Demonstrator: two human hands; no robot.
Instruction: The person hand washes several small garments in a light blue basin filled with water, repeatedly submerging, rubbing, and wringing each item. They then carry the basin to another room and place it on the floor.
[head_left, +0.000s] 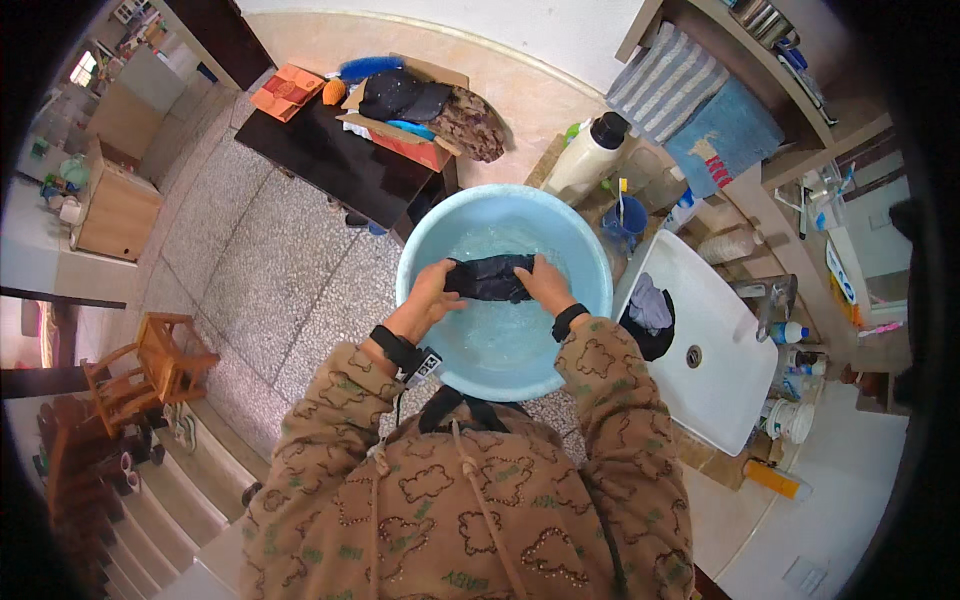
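A wet black cloth item (489, 278), perhaps a small garment, is stretched sideways between my two hands over a round light-blue plastic basin (504, 388). My left hand (433, 291) grips its left end, thumb on top and some fingers spread. At the right end, my right hand (545, 283) pinches the cloth with its fingers behind it. Clear water (487, 337) lies in the basin beneath. Whether the cloth's lower edge touches the water I cannot tell. Both wrists wear black straps.
Right of the basin is a white sink (724, 390) with a grey cloth (649, 304) and a black cloth (660, 341) in it. A blue cup (624, 220) and a large cream bottle (585, 161) stand behind. A dark table (330, 161) bears a cardboard box and caps.
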